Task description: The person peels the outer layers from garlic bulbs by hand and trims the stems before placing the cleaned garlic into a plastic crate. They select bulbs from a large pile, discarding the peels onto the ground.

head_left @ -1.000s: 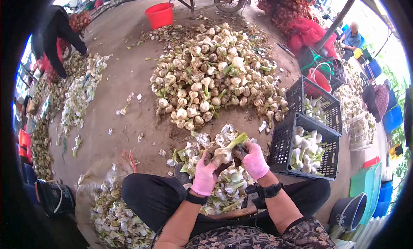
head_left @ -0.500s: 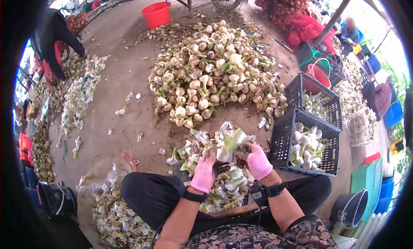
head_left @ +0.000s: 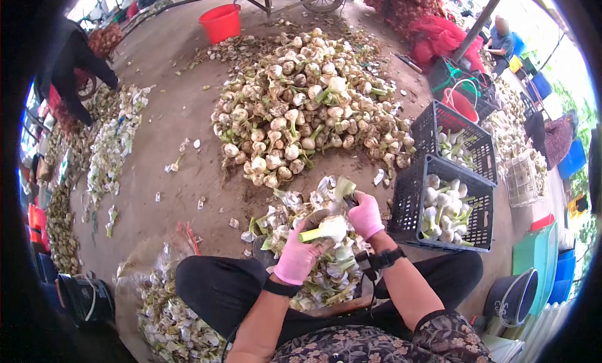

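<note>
My left hand (head_left: 297, 255), in a pink glove with dirty fingers, is wrapped round a garlic bulb (head_left: 332, 229) whose cut green stem points left. Just right of the bulb and apart from it, my right hand (head_left: 365, 216), also in a pink glove, is closed on a pale green strip of garlic husk (head_left: 344, 187). Loose husks (head_left: 335, 272) lie heaped below both hands, between the legs. Ahead rises a large pile of untrimmed garlic (head_left: 307, 106). To the right, a black crate (head_left: 406, 206) contains cleaned bulbs with short stems.
A second black crate (head_left: 433, 128) with garlic stands behind the first, with a red bucket (head_left: 461, 102) beside it. Another red bucket (head_left: 221, 25) is beyond the pile. Husk-filled plastic (head_left: 169, 300) lies left of my knee. Other people work at far left and far right.
My hands have moved apart: a strip of husk has come away in my right hand, and the white bulb now shows in my left. The view has shifted slightly.
</note>
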`<state>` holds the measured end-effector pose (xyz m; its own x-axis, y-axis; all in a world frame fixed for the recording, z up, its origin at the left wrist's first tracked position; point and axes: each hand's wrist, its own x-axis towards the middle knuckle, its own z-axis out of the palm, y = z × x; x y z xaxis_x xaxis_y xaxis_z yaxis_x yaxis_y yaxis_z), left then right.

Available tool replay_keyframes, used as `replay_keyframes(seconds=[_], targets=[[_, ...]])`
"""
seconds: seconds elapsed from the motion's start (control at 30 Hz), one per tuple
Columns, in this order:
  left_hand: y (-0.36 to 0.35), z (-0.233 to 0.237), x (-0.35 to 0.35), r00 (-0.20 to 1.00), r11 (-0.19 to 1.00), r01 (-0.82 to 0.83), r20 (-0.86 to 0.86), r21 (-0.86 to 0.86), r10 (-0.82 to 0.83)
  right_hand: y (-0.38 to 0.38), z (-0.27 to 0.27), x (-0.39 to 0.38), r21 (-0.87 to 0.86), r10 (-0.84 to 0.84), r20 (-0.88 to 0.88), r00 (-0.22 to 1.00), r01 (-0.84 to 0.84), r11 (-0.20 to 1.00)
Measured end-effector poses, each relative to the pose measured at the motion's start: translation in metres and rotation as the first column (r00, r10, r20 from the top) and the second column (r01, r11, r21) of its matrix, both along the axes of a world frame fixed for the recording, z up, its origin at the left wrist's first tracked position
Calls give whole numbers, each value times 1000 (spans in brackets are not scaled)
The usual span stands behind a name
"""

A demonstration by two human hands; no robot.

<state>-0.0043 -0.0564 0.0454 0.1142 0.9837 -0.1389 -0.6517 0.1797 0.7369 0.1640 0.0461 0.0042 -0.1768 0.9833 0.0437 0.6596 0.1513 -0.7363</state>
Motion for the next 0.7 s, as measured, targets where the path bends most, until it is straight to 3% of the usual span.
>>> replay_keyframes(seconds=[0.07, 0.1, 0.13, 0.2, 0.27, 0.33, 0.37, 0.4, 0.47, 0.63, 0.7], targets=[[1, 0, -2, 998, 997, -33, 49, -67, 36, -2, 12, 1, -12, 40, 39, 998, -40, 999], [2, -8, -4, 997, 998, -49, -57, -30, 47, -6, 31, 2, -143, 140, -44, 989, -145, 979], [3, -14, -3, 998, 998, -47, -53, -34, 45, -10, 37, 4, -147, 138, -41, 990, -143, 979], [7, -18, -1, 997, 994, -80, -7, -79, 79, -15, 49, 7, -260, 112, -517, 849, -280, 924], [9, -9, 0, 995, 995, -93, -31, -49, 91, -22, 74, 9, -259, 148, -481, 864, -301, 918], [10, 11, 0, 925, 993, -112, -364, 25, 113, -27, 91, 6, -222, 260, -397, 880, -367, 903], [10, 17, 3, 899, 991, -126, -416, 53, 136, -28, 94, 2, -118, 327, -242, 914, -362, 925], [9, 17, 5, 900, 991, -121, -415, 53, 132, -28, 93, 1, -118, 322, -242, 915, -357, 926], [5, 15, 6, 757, 981, -137, -624, 138, 194, -27, 90, -2, -60, 332, -93, 939, -338, 939], [3, 3, 9, 772, 969, -204, -585, 140, 247, -35, 98, -12, 4, 326, 88, 941, -327, 945], [1, -6, 7, 679, 961, -184, -680, 205, 275, -39, 95, -16, 76, 323, 164, 932, -339, 938]])
